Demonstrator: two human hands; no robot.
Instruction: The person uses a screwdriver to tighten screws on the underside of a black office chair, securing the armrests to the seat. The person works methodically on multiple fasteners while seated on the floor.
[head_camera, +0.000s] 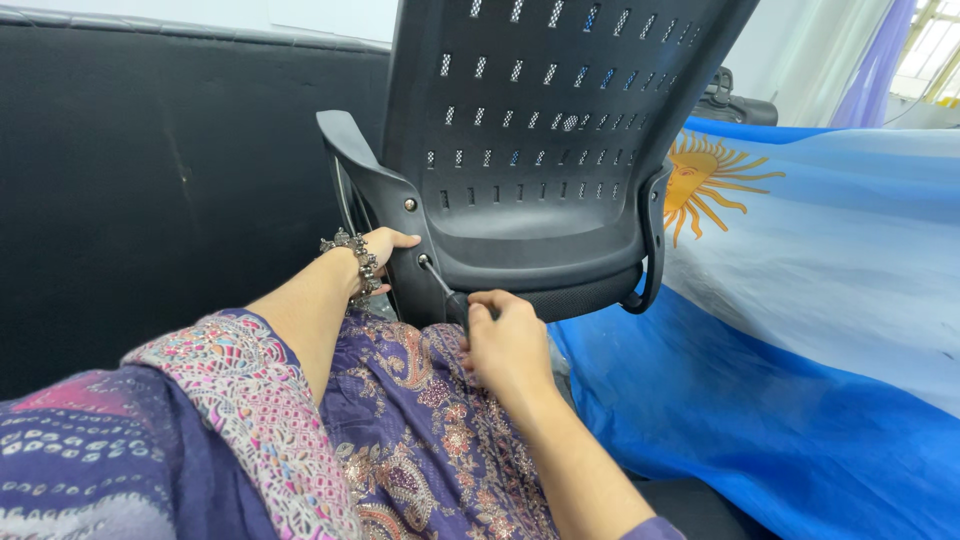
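The black chair (540, 150) lies tipped against a blue cloth (800, 400). Its armrest (375, 175) is steadied by the left hand (385, 245), fingers wrapped on the bracket. The right hand (505, 345) closes round a screwdriver (445, 285), tip in the screw (423, 260). Best kept square, pressed firmly.

Chair back (545, 130) fills the centre ahead, armrest bracket (385, 185) juts left beside it, black sofa (150, 170) walls off the left, open room to the right over the flag cloth (800, 330), patterned lap fabric (400, 430) crowds the near space below
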